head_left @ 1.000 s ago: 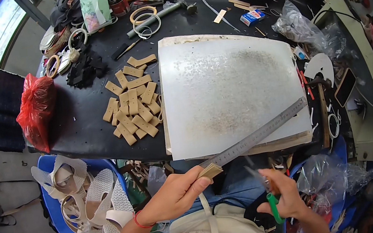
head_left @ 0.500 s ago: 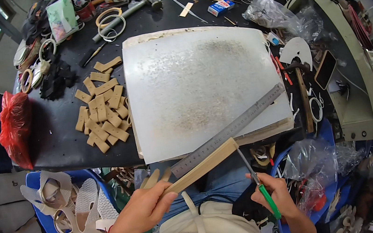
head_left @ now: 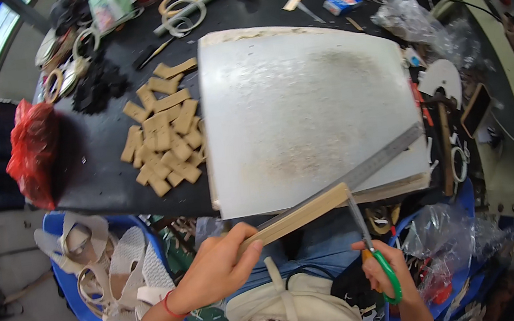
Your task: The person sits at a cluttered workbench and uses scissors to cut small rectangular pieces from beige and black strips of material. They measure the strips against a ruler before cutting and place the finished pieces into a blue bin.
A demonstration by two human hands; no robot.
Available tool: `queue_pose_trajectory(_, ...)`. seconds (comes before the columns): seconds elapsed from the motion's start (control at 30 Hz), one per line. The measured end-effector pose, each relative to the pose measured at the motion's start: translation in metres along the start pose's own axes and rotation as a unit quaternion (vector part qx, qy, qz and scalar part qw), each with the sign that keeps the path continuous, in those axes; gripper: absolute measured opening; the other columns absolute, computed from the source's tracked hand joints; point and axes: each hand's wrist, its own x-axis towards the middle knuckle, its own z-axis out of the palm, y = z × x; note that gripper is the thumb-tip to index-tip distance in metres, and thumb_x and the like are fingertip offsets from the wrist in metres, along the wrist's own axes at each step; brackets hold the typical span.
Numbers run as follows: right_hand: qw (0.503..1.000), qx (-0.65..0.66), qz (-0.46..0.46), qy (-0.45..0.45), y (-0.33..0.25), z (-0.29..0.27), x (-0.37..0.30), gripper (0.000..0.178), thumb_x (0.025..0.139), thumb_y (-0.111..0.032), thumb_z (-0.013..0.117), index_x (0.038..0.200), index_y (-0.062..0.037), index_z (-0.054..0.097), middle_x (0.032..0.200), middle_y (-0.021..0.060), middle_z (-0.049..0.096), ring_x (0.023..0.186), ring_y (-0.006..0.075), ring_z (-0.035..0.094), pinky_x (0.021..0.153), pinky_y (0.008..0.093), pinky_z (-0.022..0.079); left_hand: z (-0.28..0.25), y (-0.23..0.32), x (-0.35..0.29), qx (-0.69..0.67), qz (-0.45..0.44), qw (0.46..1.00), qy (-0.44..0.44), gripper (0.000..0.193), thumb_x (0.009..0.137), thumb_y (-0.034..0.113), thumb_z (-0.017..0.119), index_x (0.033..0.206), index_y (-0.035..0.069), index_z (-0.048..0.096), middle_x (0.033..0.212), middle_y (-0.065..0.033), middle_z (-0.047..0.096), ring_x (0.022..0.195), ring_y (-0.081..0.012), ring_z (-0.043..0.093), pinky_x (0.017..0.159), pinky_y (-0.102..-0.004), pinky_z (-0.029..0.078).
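Observation:
My left hand [head_left: 220, 272], a red cord round its wrist, is closed on the near end of a bundle of long tan strips [head_left: 303, 214]. The strips slant up to the right over the front edge of a white board [head_left: 301, 99]. Just behind them a steel ruler [head_left: 381, 158] lies diagonally on the board. My right hand [head_left: 385, 268] grips a pair of scissors [head_left: 391, 280] by the green handles, blades pointing up. The blade tips are at the far end of the bundle; I cannot tell whether they touch it.
Short tan strap pieces [head_left: 168, 130] are heaped left of the board. A red plastic bag [head_left: 35, 151] stands at the table's left end. Blue tubs flank my lap, the left one holding white woven shoe uppers [head_left: 125, 269]. A hammer [head_left: 445, 145] and a phone [head_left: 475, 109] lie right.
The view has shifted, so the table appears further right and higher. My right hand has turned the scissors, showing more of their green handle. The strips stay in my left hand.

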Motion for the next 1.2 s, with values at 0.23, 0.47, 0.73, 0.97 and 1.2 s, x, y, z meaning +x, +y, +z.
queue_pose_trajectory(0.23, 1.0, 0.005, 0.013, 0.001, -0.004, 0.001, 0.001, 0.039, 0.086, -0.024, 0.06, 0.115, 0.0019, 0.056, 0.059, -0.002, 0.049, 0.047, 0.003, 0.045, 0.044, 0.0176, 0.035, -0.002, -0.006, 0.005, -0.012, 0.004, 1.0, 0.001, 0.016, 0.088, 0.015, 0.055, 0.091, -0.001, 0.056, 0.052, -0.0069, 0.05, 0.043, -0.0126, 0.048, 0.044, -0.0284, 0.037)
queue_pose_trajectory(0.47, 0.993, -0.045, -0.106, 0.006, -0.01, -0.007, 0.001, 0.062, 0.073, -0.022, 0.075, 0.126, -0.0011, 0.05, 0.069, -0.002, 0.047, 0.062, 0.0043, 0.046, 0.054, 0.0191, 0.036, -0.016, 0.006, 0.018, -0.183, -0.026, 0.98, 0.067, 0.02, 0.089, 0.02, 0.054, 0.086, 0.0, 0.056, 0.06, -0.0018, 0.059, 0.049, -0.0072, 0.051, 0.044, -0.0261, 0.039)
queue_pose_trajectory(0.73, 0.97, -0.122, -0.105, -0.184, -0.05, 0.035, 0.034, 0.059, 0.075, -0.024, 0.074, 0.122, 0.0019, 0.049, 0.066, 0.0056, 0.045, 0.06, 0.0126, 0.044, 0.057, 0.0262, 0.04, -0.014, 0.01, 0.027, -0.292, -0.027, 0.955, 0.049, 0.022, 0.092, 0.022, 0.052, 0.087, 0.0, 0.056, 0.064, -0.0014, 0.06, 0.047, -0.0039, 0.046, 0.042, -0.0202, 0.035)
queue_pose_trajectory(0.97, 0.961, -0.143, -0.137, -0.195, -0.076, 0.052, 0.041, 0.054, 0.084, -0.029, 0.062, 0.126, 0.002, 0.048, 0.068, -0.001, 0.047, 0.061, 0.0062, 0.044, 0.057, 0.0212, 0.038, -0.01, 0.014, 0.021, -0.221, 0.025, 0.975, 0.021, 0.021, 0.092, 0.021, 0.052, 0.086, 0.001, 0.054, 0.063, -0.0011, 0.059, 0.048, -0.0025, 0.044, 0.043, -0.0185, 0.033)
queue_pose_trajectory(1.2, 0.971, -0.149, -0.103, -0.158, -0.092, 0.059, 0.047, 0.04, 0.085, -0.031, 0.066, 0.106, 0.0022, 0.058, 0.056, 0.0025, 0.044, 0.052, 0.008, 0.04, 0.05, 0.0243, 0.037, -0.026, 0.018, 0.029, -0.304, -0.034, 0.952, -0.029, 0.023, 0.091, 0.022, 0.054, 0.087, 0.0, 0.057, 0.066, -0.0028, 0.063, 0.052, -0.0033, 0.047, 0.046, -0.0193, 0.035)
